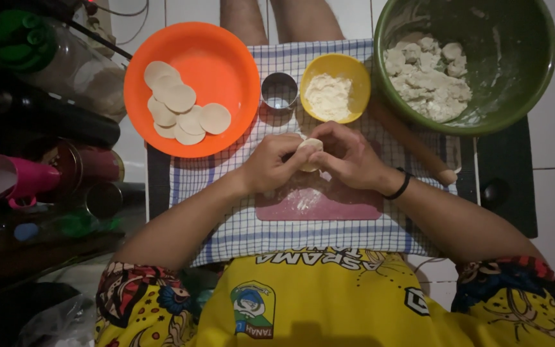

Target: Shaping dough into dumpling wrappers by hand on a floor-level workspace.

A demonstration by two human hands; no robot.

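While both hands (313, 160) pinch one dough piece (309, 151), six discs (181, 109) fill one orange plate (226, 58).

Left hand (272, 164) and right hand (348, 156) pinch a dough piece (309, 153) together above the pink board (319, 204), orange plate (226, 71) of rounds nearby.

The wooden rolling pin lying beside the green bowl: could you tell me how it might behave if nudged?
The rolling pin is round and lies bare on the checked cloth, so it would probably roll sideways. It looks like stiff wood, unlikely to bend. The green bowl right beside it would likely stop it on that side.
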